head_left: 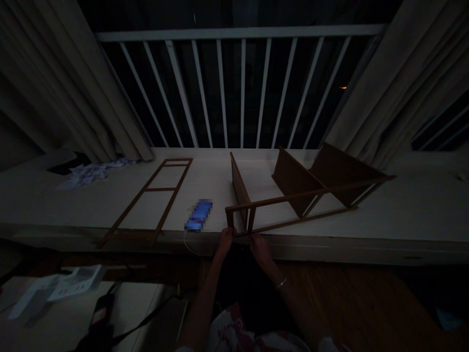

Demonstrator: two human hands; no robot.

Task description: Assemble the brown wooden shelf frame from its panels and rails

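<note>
A partly assembled wooden shelf rack (289, 198) lies on its side on the pale window ledge, its several shelf boards standing upright. My left hand (227, 238) is closed around the near end of its frame, at the lower left corner. Close beside it, my right hand (258, 243) has its fingers pressed at the bottom of the same end; what they pinch is too dark and small to make out. To the left lies a separate ladder-like wooden side frame (161, 189), flat on the ledge and reaching over its front edge.
A lit phone (199, 215) with a white cable lies between the frame and rack. Crumpled papers (90, 172) rest at the far left. White railings (243, 93) and curtains (384, 73) stand behind. A white plastic basket (75, 283) sits on a table at lower left.
</note>
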